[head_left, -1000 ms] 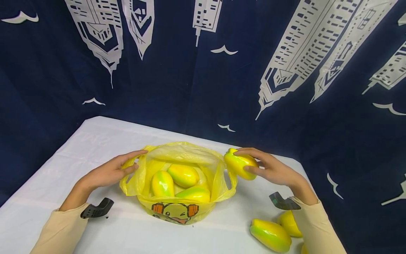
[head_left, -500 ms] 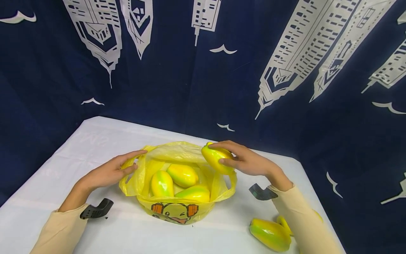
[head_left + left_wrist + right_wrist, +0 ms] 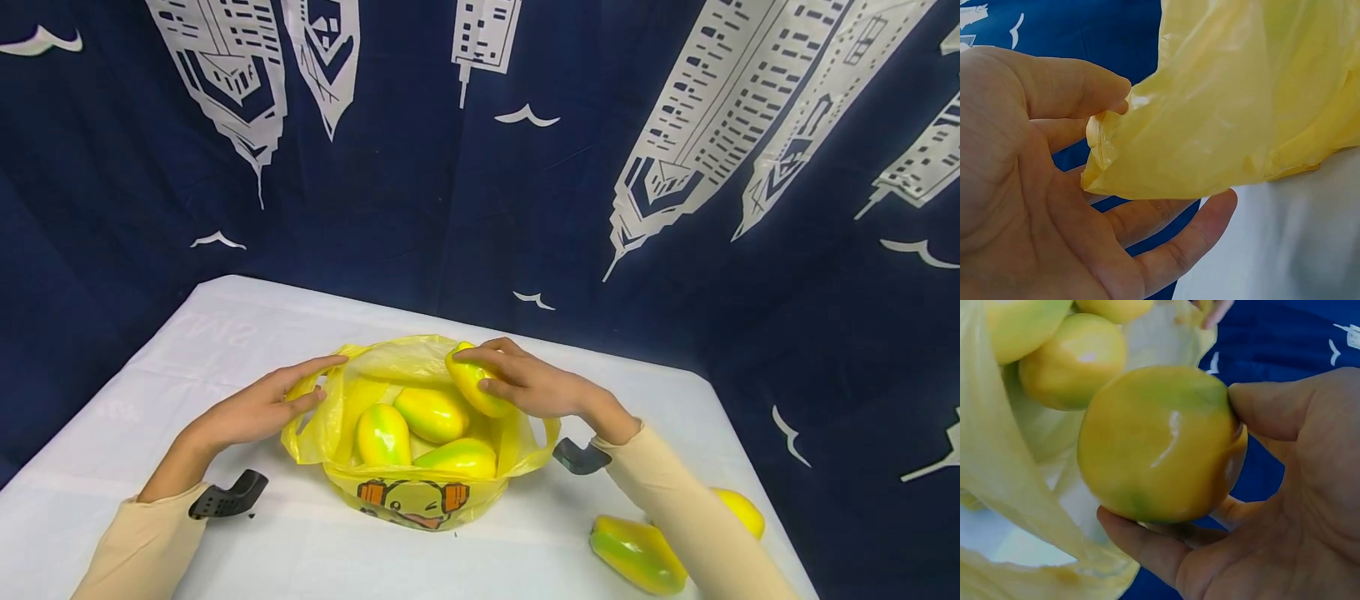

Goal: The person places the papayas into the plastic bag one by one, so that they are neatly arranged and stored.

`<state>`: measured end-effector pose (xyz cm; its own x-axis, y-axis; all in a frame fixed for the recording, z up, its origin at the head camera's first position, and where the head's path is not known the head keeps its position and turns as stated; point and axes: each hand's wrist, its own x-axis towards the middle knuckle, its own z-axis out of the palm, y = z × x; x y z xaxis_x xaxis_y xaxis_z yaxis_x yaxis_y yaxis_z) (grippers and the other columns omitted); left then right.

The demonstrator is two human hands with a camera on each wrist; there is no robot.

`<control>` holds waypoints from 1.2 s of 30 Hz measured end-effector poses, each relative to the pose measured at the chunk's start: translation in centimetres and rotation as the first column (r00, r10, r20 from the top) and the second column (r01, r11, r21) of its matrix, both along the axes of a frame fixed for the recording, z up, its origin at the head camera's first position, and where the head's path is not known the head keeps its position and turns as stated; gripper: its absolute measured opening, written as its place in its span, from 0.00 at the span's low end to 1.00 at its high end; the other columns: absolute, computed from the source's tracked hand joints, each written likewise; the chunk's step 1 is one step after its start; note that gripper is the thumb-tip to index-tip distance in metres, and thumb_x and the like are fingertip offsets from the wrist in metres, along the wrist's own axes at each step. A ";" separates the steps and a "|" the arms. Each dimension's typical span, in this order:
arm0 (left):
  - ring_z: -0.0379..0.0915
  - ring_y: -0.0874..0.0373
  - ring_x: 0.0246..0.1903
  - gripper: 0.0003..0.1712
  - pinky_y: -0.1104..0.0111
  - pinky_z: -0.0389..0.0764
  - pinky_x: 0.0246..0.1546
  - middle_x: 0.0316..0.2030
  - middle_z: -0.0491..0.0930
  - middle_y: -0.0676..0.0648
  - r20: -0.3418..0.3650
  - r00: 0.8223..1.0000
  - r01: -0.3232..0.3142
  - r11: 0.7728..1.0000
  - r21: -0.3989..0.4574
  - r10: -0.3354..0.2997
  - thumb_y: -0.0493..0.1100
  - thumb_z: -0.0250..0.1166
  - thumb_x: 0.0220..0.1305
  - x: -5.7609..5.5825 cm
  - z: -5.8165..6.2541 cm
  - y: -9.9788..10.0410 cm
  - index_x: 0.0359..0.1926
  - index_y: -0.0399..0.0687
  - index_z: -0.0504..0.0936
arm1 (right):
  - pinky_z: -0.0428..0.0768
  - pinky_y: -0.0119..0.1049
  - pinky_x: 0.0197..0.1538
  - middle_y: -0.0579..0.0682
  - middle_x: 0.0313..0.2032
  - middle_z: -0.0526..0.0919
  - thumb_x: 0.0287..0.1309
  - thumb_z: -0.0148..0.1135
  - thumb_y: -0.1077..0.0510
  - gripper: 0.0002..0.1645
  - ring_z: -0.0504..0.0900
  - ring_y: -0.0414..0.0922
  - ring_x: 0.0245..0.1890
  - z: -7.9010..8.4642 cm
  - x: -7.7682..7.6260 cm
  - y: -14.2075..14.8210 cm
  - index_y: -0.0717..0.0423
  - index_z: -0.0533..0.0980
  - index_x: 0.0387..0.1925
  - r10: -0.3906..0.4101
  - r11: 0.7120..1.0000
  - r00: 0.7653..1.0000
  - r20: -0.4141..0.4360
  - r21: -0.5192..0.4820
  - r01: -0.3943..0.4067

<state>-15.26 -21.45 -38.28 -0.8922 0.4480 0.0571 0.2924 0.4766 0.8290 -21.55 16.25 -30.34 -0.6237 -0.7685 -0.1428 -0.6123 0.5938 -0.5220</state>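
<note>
Holding a fruit [image 3: 469, 385] with the right hand [image 3: 536, 382], fingers curled round it and covering its right end, in the right side of the bag [image 3: 486, 493] opening, above three bagged fruits [image 3: 431, 415], two cut off in the right wrist view. Touching the bag's left handle with the left hand [image 3: 258, 404], thumb and fingers apart around the plastic; impossible to tell whether pinching, with some fingertips hidden behind it. Lying on the table [image 3: 525, 550], two loose fruits [image 3: 636, 552], partly behind the right sleeve [image 3: 660, 492]. Printed on the bag, a winking cartoon face [image 3: 414, 497], unclear low down. Showing faintly on the table, letter-like marks [image 3: 236, 335], too pale to read.
</note>
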 end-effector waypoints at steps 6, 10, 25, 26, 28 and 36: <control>0.45 0.31 0.75 0.31 0.33 0.53 0.70 0.77 0.53 0.35 0.000 1.000 0.003 1.000 0.015 -0.003 0.45 0.53 0.78 0.0 -0.1 0.1 0.77 0.47 0.59 | 0.67 0.57 0.71 0.58 0.70 0.62 0.74 0.50 0.59 0.29 0.63 0.54 0.67 -1.0 -0.2 -0.3 0.46 0.64 0.73 -0.030 0.998 0.999 0.017 0.059 0.029; 0.46 0.31 0.75 0.31 0.33 0.53 0.70 0.77 0.54 0.35 -0.002 1.000 0.004 1.000 0.014 -0.004 0.45 0.53 0.78 0.0 -0.1 0.1 0.77 0.47 0.59 | 0.69 0.57 0.70 0.62 0.69 0.62 0.74 0.51 0.61 0.29 0.65 0.56 0.65 -1.8 -0.3 -0.3 0.49 0.65 0.73 -0.040 0.994 0.999 -0.017 0.099 0.041; 0.46 0.32 0.75 0.31 0.32 0.53 0.69 0.77 0.53 0.36 0.003 1.000 -0.002 1.000 -0.002 0.002 0.46 0.53 0.78 0.1 0.1 0.1 0.77 0.49 0.59 | 0.70 0.53 0.71 0.58 0.69 0.65 0.70 0.59 0.57 0.34 0.69 0.52 0.64 -3.3 -0.5 -0.3 0.49 0.62 0.74 -0.076 0.983 0.996 -0.047 0.166 0.083; 0.46 0.32 0.75 0.31 0.32 0.53 0.69 0.77 0.54 0.37 0.003 1.000 -0.002 1.000 -0.003 0.002 0.46 0.53 0.78 0.0 0.1 0.1 0.77 0.50 0.59 | 0.70 0.53 0.71 0.58 0.68 0.65 0.70 0.60 0.57 0.34 0.69 0.53 0.65 -3.3 -0.5 -0.3 0.49 0.63 0.74 -0.074 0.982 0.996 -0.052 0.169 0.082; 0.47 0.32 0.75 0.30 0.32 0.54 0.69 0.77 0.54 0.37 0.001 1.000 -0.001 1.000 -0.004 0.001 0.45 0.53 0.78 0.0 0.1 0.1 0.76 0.50 0.60 | 0.69 0.54 0.71 0.57 0.68 0.66 0.70 0.60 0.57 0.32 0.69 0.53 0.65 -3.3 -0.6 -0.2 0.50 0.65 0.72 -0.070 0.981 0.996 -0.063 0.176 0.080; 0.46 0.32 0.75 0.30 0.33 0.54 0.70 0.76 0.54 0.35 -0.007 1.000 0.015 1.000 0.012 -0.015 0.44 0.53 0.78 -0.1 -0.1 0.1 0.76 0.47 0.60 | 0.68 0.54 0.72 0.57 0.68 0.69 0.69 0.59 0.58 0.28 0.70 0.54 0.67 -3.3 -0.6 0.0 0.52 0.70 0.69 -0.046 0.982 0.995 -0.085 0.178 0.060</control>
